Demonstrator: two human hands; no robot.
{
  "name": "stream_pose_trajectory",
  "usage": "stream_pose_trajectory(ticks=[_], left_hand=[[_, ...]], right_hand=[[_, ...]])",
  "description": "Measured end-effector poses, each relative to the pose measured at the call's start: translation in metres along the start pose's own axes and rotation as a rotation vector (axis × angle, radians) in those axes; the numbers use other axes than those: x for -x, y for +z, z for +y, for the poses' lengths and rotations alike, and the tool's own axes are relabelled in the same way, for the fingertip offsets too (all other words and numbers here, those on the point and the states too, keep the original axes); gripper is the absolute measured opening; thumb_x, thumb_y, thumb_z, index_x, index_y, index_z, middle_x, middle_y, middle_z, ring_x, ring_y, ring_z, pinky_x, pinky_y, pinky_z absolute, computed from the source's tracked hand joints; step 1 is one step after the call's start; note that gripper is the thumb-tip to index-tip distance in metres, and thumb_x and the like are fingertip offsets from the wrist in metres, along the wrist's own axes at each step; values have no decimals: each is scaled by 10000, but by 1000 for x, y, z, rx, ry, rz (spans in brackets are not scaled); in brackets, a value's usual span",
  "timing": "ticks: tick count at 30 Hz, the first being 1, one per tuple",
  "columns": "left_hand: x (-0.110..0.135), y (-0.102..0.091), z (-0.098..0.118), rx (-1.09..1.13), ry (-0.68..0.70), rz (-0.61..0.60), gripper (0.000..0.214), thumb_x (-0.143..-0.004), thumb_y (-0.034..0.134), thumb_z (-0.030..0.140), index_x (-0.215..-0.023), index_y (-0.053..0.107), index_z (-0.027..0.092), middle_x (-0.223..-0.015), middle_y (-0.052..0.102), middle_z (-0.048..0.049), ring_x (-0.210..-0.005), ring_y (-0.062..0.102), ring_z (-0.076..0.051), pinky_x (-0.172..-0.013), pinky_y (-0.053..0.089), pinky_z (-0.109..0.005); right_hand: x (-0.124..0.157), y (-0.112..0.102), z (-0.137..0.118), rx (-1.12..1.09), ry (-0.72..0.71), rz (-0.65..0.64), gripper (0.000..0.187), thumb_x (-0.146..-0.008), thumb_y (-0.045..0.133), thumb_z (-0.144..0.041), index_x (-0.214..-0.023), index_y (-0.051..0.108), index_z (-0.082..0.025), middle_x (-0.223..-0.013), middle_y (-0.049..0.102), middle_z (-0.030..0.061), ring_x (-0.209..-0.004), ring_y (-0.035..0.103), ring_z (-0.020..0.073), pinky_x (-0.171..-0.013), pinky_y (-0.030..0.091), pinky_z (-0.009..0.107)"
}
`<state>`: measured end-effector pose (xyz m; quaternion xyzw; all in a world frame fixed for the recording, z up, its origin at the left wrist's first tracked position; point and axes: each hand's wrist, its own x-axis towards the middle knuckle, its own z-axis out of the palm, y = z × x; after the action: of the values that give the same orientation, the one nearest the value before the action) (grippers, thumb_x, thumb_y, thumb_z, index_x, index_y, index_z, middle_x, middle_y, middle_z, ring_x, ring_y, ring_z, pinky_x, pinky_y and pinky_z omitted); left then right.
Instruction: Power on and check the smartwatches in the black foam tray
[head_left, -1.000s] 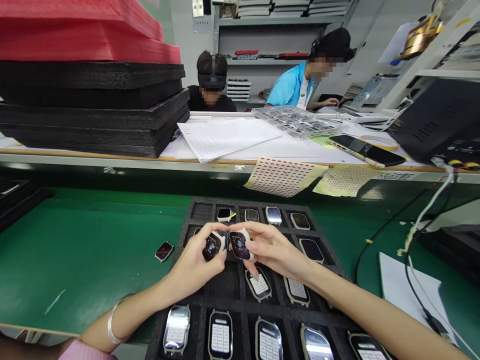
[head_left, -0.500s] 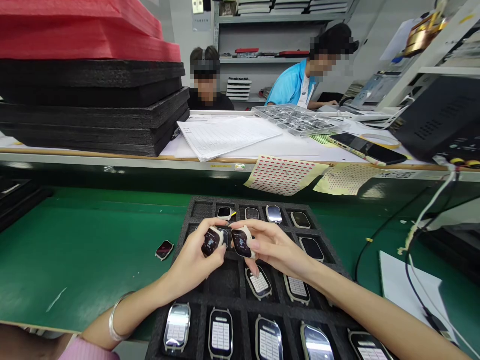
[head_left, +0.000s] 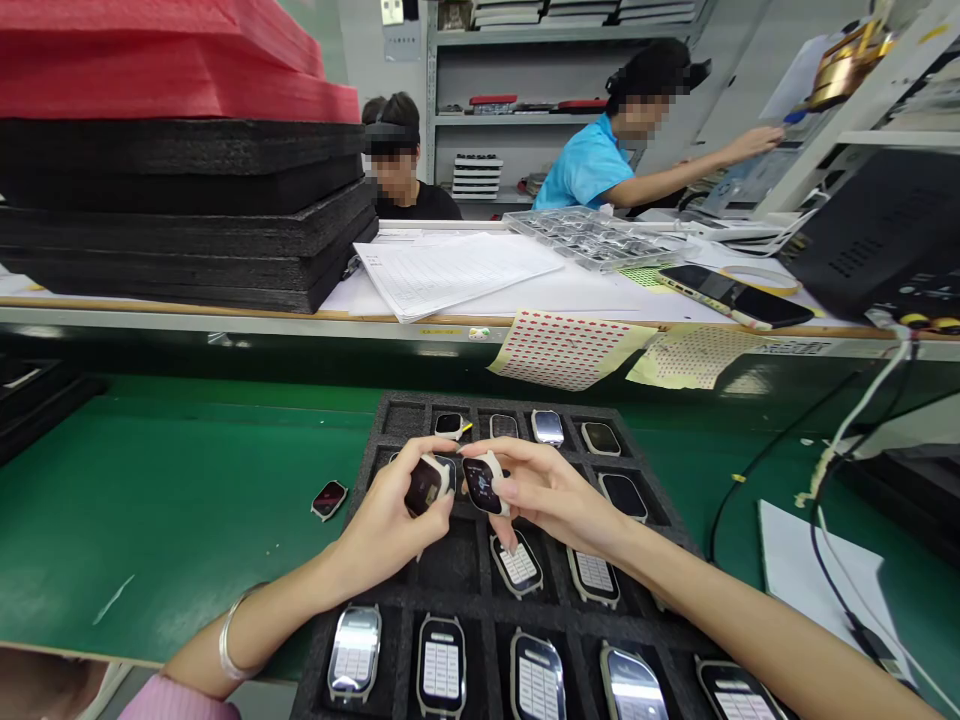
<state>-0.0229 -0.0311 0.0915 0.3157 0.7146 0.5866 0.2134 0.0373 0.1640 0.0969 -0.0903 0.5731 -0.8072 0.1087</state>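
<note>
My left hand (head_left: 401, 510) grips a smartwatch body (head_left: 424, 486) by its edges, its dark screen tilted toward me. Close beside it, my right hand (head_left: 544, 490) pinches a second smartwatch body (head_left: 482, 484) with a small pale figure on its screen. Neither has a strap. Both are held above a black foam tray (head_left: 450, 610) with square compartments. Several more watches lie in it, face up; a front-row watch (head_left: 441, 664) shows a lit white grid. Part of the tray's second row is hidden behind my hands.
A lone watch (head_left: 328, 500) lies on the green bench (head_left: 187, 520), left of the tray. Cables (head_left: 817, 480) and a white sheet (head_left: 825, 580) are at right. Foam trays (head_left: 180, 220) stack on the shelf beside papers (head_left: 450, 275) and a phone (head_left: 735, 297). Two co-workers sit beyond.
My hands stay almost still. The left watch's screen has gone from a lit picture to mostly dark with a reflection. The co-worker in blue has raised an arm to the right.
</note>
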Motion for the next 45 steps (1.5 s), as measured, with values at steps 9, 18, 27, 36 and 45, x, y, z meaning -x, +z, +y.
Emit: stream_pose_trajectory(ticks=[9, 18, 27, 36, 45], left_hand=[[0, -1, -8, 8, 36, 60, 331, -820, 521, 169, -1143, 489, 236, -778, 532, 39, -424, 403, -45, -392, 351, -169], [-8, -4, -8, 304, -22, 16, 676, -772, 630, 202, -1364, 305, 227, -930, 533, -19, -619, 550, -105, -511, 527, -227], [-10, -16, -3, 519, -37, -122, 517, -793, 502, 72, -1288, 426, 200, -1193, 568, -96, -1038, 577, -228, -829, 539, -366], [-11, -11, -5, 452, -20, -84, 416, -843, 484, 111, -1249, 479, 202, -1111, 623, -81, -962, 603, -198, -792, 559, -330], [-10, -9, -5, 417, -8, -101, 393, -856, 490, 133, -1244, 463, 193, -1111, 628, -87, -965, 600, -197, -772, 563, -316]], right_hand=[[1, -1, -4, -10, -10, 2, 374, -833, 685, -292, -1166, 583, -154, -791, 610, 26, -522, 638, 135, -484, 543, 262], [-1, -6, -5, -87, 76, -70, 462, -893, 575, -261, -1322, 435, -160, -993, 643, 123, -710, 696, 214, -552, 550, 294], [0, -10, -4, 102, -38, 162, 523, -867, 588, -234, -1355, 402, -190, -970, 654, 97, -651, 696, 201, -500, 552, 276], [4, -7, -2, 121, -36, 139, 487, -877, 581, -218, -1337, 431, -164, -950, 661, 107, -640, 713, 221, -477, 563, 267], [3, -7, -1, 180, -55, 145, 441, -897, 586, -241, -1305, 448, -147, -897, 659, 92, -603, 707, 200, -454, 559, 244]])
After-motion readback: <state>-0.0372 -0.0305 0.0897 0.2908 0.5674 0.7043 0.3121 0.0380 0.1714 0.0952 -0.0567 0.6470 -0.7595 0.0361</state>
